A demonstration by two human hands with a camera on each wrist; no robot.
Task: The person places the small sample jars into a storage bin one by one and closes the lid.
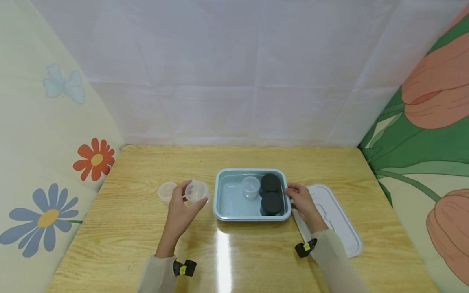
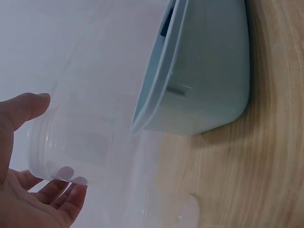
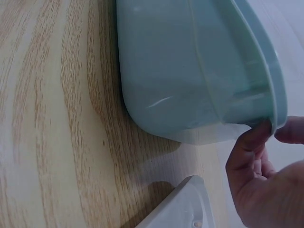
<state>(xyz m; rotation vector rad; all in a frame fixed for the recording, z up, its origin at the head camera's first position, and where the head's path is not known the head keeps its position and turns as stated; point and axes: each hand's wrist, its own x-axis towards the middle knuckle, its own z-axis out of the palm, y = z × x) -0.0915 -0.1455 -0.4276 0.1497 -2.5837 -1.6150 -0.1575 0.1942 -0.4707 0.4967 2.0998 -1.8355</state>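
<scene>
My left hand (image 1: 185,213) grips a clear plastic jar (image 1: 196,191) between thumb and fingers, left of a light blue bin (image 1: 239,218). The jar has a ridged band (image 2: 38,149) at one end, and the hand holds it above the table. My right hand (image 1: 303,202) pinches the bin's right rim, with the thumb on one side and a finger on the other in the right wrist view. Inside the bin stand a clear jar (image 1: 250,186) near the middle and two black-topped jars (image 1: 270,182) along the right side.
Another clear jar (image 1: 167,190) stands on the wooden table (image 1: 121,244), just behind and left of my left hand. A white lid (image 1: 338,219) lies to the right of the bin, partly beneath my right forearm. A white cloth (image 1: 212,73) hangs behind the table.
</scene>
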